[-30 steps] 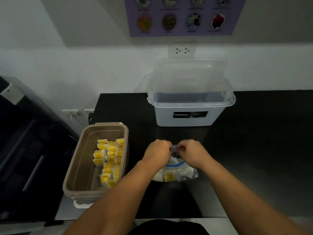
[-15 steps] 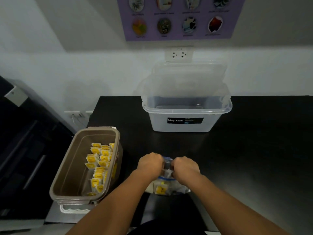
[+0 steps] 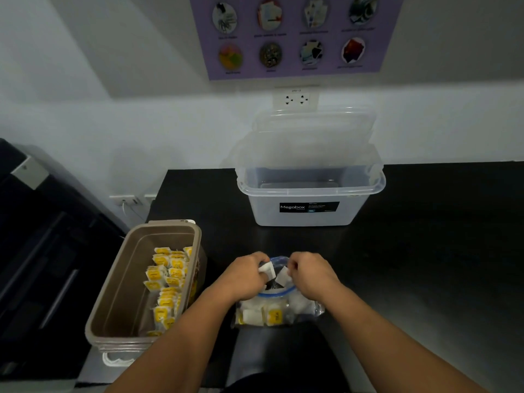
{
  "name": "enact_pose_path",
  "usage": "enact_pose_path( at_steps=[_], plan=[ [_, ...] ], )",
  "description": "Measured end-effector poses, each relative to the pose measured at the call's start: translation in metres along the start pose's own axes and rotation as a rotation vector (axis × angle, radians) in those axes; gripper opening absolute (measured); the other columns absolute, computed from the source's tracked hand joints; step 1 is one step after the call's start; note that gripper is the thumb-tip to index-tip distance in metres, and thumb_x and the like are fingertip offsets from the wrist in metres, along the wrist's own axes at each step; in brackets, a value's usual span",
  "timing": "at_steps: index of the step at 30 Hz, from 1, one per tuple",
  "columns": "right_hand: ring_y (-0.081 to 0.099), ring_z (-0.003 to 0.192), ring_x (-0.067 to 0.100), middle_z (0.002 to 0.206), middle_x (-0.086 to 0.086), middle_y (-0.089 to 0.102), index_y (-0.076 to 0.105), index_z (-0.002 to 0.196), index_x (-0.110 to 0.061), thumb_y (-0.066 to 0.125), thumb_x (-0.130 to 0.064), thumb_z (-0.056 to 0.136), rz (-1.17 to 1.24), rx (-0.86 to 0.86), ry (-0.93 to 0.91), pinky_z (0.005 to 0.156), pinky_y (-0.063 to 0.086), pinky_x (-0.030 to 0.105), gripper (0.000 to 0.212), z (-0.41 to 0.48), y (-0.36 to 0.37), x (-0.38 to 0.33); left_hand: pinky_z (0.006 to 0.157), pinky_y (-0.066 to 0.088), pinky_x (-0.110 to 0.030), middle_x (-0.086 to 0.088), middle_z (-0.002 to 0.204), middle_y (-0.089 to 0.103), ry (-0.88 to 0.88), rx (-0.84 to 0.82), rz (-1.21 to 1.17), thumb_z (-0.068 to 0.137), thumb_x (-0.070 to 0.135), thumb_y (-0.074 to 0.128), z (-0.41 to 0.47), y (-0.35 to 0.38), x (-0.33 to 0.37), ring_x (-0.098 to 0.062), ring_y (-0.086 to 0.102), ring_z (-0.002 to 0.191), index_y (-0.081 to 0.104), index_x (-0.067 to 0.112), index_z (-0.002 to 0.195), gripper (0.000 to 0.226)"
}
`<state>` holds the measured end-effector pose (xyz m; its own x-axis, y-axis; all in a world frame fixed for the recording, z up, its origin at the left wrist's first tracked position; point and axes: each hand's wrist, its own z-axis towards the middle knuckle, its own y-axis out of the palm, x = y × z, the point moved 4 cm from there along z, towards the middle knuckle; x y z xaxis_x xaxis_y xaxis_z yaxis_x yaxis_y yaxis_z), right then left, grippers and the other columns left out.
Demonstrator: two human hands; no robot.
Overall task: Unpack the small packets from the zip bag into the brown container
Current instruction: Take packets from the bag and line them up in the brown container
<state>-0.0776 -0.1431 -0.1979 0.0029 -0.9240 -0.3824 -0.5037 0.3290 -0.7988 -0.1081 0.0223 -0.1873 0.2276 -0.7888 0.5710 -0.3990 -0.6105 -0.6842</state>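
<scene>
Pinching open the clear blue-rimmed zip bag (image 3: pixel 300 304) with left hand (image 3: pixel 246 275) and right hand (image 3: pixel 310 275), just right of the brown rectangular plastic container (image 3: pixel 127 279); could spill its small yellow-and-white packets (image 3: pixel 273 316) onto the black counter (image 3: pixel 425 265) if tugged unevenly.

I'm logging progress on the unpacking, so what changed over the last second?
The left hand and right hand, still pinching the top of the clear blue-zipped plastic bag, have drawn apart, pulling its mouth open. The brown plastic container, its yellow packets and the clear open-lidded storage box stayed put.
</scene>
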Motion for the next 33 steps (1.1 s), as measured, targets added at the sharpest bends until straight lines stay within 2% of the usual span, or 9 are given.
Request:
enact_pose_path(
  at_steps=[4, 9, 12, 14, 18, 21, 24, 27, 33],
  plan=[
    [0.066, 0.083, 0.014, 0.092, -0.004, 0.066, 0.062, 0.087, -0.029, 0.062, -0.019, 0.098, 0.302, 0.078, -0.042, 0.067, 0.054, 0.028, 0.015, -0.003, 0.002, 0.003, 0.071, 0.054, -0.030, 0.005, 0.092, 0.068, -0.009, 0.017, -0.049, 0.098, 0.030, 0.057, -0.002, -0.002, 0.004, -0.011, 0.066, 0.083, 0.067, 0.028, 0.104, 0.012],
    [0.059, 0.068, 0.012, 0.080, 0.001, 0.065, 0.060, 0.085, -0.026, 0.060, -0.011, 0.099, 0.539, 0.130, -0.051, 0.060, 0.046, 0.025, 0.020, -0.004, 0.000, 0.001, 0.059, 0.042, -0.024, 0.005, 0.080, 0.066, 0.033, 0.134, -0.059, 0.099, 0.039, 0.060, -0.008, -0.013, 0.008, -0.009, 0.061, 0.072, 0.064, 0.027, 0.086, 0.018],
    [0.057, 0.070, 0.012, 0.084, 0.002, 0.063, 0.059, 0.094, -0.025, 0.051, -0.006, 0.101, 0.653, 0.132, -0.035, 0.060, 0.045, 0.024, 0.022, -0.006, -0.004, -0.002, 0.064, 0.047, -0.018, 0.009, 0.083, 0.069, 0.059, 0.230, -0.145, 0.096, 0.029, 0.067, -0.012, -0.025, 0.007, -0.008, 0.065, 0.077, 0.069, 0.028, 0.093, 0.004],
    [0.056, 0.070, 0.014, 0.083, 0.004, 0.061, 0.059, 0.097, -0.022, 0.046, -0.005, 0.101, 0.765, 0.093, -0.018, 0.058, 0.045, 0.025, 0.022, -0.007, -0.006, -0.008, 0.061, 0.042, -0.010, 0.013, 0.083, 0.070, 0.080, 0.282, -0.222, 0.094, 0.026, 0.069, -0.018, -0.036, 0.008, -0.002, 0.063, 0.074, 0.067, 0.032, 0.095, 0.007],
    [0.044, 0.063, 0.014, 0.076, 0.001, 0.051, 0.056, 0.091, -0.018, 0.044, -0.013, 0.101, 1.012, 0.024, 0.011, 0.052, 0.035, 0.027, 0.017, -0.008, -0.012, -0.026, 0.061, 0.044, -0.019, 0.006, 0.075, 0.071, 0.120, 0.339, -0.322, 0.091, 0.028, 0.073, -0.028, -0.059, 0.007, -0.002, 0.058, 0.060, 0.069, 0.028, 0.086, 0.006],
    [0.041, 0.062, 0.012, 0.074, -0.001, 0.048, 0.050, 0.093, -0.019, 0.053, -0.025, 0.099, 1.193, -0.073, -0.052, 0.053, 0.031, 0.027, 0.009, -0.011, -0.019, -0.043, 0.066, 0.051, -0.026, 0.007, 0.076, 0.071, 0.174, 0.352, -0.367, 0.088, 0.027, 0.078, -0.040, -0.077, 0.007, -0.004, 0.059, 0.065, 0.072, 0.027, 0.082, 0.008],
    [0.039, 0.067, 0.014, 0.076, 0.002, 0.044, 0.041, 0.093, -0.020, 0.057, -0.017, 0.085, 1.122, -0.098, -0.130, 0.054, 0.033, 0.028, 0.018, -0.014, -0.028, -0.062, 0.068, 0.052, -0.024, 0.001, 0.082, 0.070, 0.205, 0.399, -0.342, 0.088, 0.024, 0.078, -0.055, -0.098, 0.008, -0.011, 0.058, 0.067, 0.074, 0.025, 0.085, 0.005],
    [0.038, 0.064, 0.014, 0.079, 0.005, 0.042, 0.038, 0.091, -0.019, 0.051, -0.005, 0.091, 1.062, -0.091, -0.185, 0.054, 0.033, 0.029, 0.020, -0.014, -0.035, -0.080, 0.063, 0.048, -0.017, 0.001, 0.078, 0.067, 0.217, 0.466, -0.373, 0.090, 0.021, 0.076, -0.068, -0.120, 0.002, -0.003, 0.055, 0.063, 0.072, 0.021, 0.086, 0.005],
    [0.052, 0.074, 0.017, 0.085, 0.009, 0.060, 0.054, 0.087, -0.020, 0.059, -0.012, 0.097, 0.993, -0.110, -0.345, 0.066, 0.045, 0.031, 0.014, -0.025, -0.044, -0.120, 0.070, 0.059, -0.035, 0.008, 0.079, 0.064, 0.179, 0.538, -0.243, 0.095, 0.019, 0.068, -0.088, -0.160, -0.027, -0.014, 0.065, 0.069, 0.064, 0.033, 0.089, 0.015]
  ],
)
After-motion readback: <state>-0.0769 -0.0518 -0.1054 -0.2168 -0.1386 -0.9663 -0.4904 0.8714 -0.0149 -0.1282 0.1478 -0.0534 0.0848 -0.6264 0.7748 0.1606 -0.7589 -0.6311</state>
